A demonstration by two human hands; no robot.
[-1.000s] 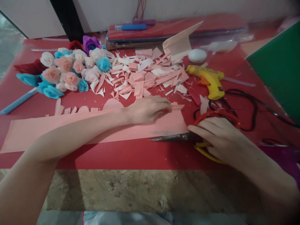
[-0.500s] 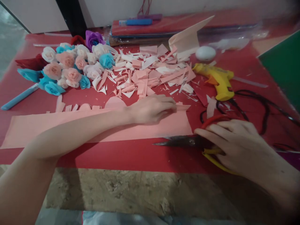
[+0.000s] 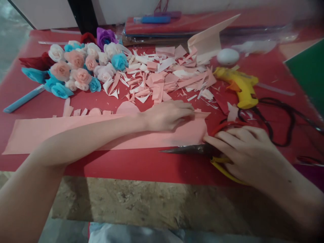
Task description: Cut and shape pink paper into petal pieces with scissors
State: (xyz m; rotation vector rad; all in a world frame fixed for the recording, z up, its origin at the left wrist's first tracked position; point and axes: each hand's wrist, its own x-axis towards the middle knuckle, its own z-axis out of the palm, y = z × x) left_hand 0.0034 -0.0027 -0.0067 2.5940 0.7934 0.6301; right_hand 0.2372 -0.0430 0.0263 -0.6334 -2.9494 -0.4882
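Note:
A long pink paper strip (image 3: pixel 50 130) lies flat across the red table cover (image 3: pixel 141 165). My left hand (image 3: pixel 169 114) rests on the strip's right end, fingers curled and pinching its upper right edge. My right hand (image 3: pixel 243 152) lies just right of the strip, closed over the red and yellow handles of a pair of scissors (image 3: pixel 188 149). The dark blades point left, shut, along the strip's lower right edge.
A heap of pink paper scraps (image 3: pixel 164 76) lies behind the strip. Several paper roses (image 3: pixel 81 67) sit at the back left. A yellow glue gun (image 3: pixel 240 86) with a black cord (image 3: pixel 278 114) lies to the right, a white egg shape (image 3: pixel 227 56) behind it.
My right hand with the scissors has drawn slightly left, toward the strip's right end. My left hand stays on the strip. The view has drifted a little.

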